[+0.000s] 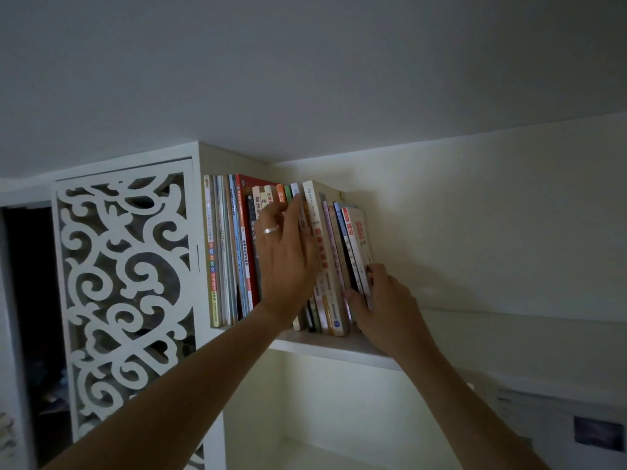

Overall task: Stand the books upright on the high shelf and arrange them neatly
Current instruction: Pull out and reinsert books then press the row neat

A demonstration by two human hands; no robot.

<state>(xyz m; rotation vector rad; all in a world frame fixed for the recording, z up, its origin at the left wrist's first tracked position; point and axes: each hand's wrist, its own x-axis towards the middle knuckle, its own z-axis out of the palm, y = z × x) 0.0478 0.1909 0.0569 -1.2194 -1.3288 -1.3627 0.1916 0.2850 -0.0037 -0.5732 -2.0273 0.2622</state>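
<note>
Up top, your shelf (339,347) holds upright books (234,252); left hand (288,259) lies flat on spines, right hand (383,300) pinches the end books (356,242) beside bare wall.

both forearms are bare, with no sleeve in view. the left hand (285,262) wears a plain silver band on one of its fingers (268,222). the right hand (385,301) carries no ring or watch.
</note>
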